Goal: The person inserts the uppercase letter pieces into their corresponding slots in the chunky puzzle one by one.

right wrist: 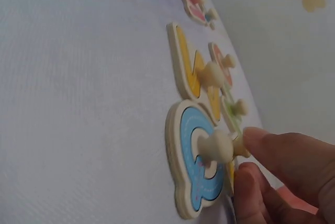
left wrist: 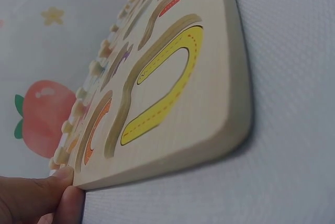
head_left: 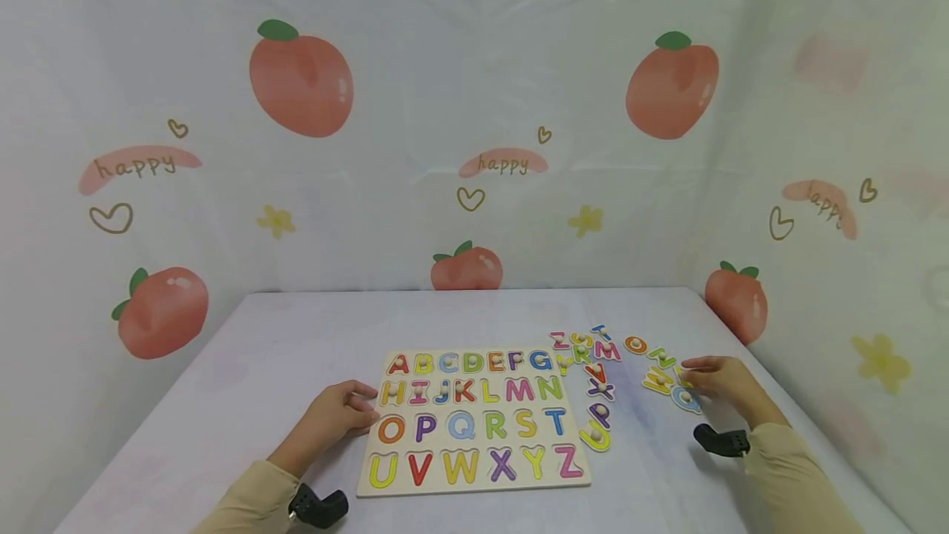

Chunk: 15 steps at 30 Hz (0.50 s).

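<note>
A wooden alphabet puzzle board (head_left: pixel 474 418) lies flat on the table. My left hand (head_left: pixel 335 419) holds its left edge, with the thumb (left wrist: pixel 64 175) at the rim in the left wrist view. Over to the right, my right hand (head_left: pixel 717 384) pinches the knob of a yellow letter piece (head_left: pixel 682 377), whose shape is mostly hidden by the fingers and a blue Q piece. That blue Q piece (right wrist: pixel 194 145) lies right beside the fingertips, its knob up. A yellow-orange W piece (head_left: pixel 656 381) and a green N piece (head_left: pixel 661 358) lie close by.
Several loose knobbed letters lie along the board's right side, among them a pink M (head_left: pixel 606 351), a purple X (head_left: pixel 601 389) and a yellow U (head_left: pixel 595 437). An orange O (head_left: pixel 635 344) lies farther back. A printed curtain (head_left: pixel 474 89) rises behind the table.
</note>
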Available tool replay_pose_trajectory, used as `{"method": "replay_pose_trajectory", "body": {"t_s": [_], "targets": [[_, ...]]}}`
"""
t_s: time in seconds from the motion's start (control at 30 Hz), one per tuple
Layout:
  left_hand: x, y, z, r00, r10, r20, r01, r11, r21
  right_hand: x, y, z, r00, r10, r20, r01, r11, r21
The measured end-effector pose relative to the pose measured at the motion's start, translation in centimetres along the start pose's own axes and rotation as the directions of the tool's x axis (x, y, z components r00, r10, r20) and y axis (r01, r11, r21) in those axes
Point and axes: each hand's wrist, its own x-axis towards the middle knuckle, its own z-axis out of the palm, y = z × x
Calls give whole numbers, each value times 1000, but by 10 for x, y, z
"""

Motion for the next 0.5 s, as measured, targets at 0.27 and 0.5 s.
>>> {"method": "replay_pose_trajectory", "body": {"t_s": [0.27,0.5], "targets": [[0,0,0,1000,-16,2,16,1000,-1,5,8,1,999,-13,30,14,1000,-27],[3,-3,1,1000,-16,2,16,1000,-1,-1,-7,-4,1000,-22,0,22,999,-40]]}}
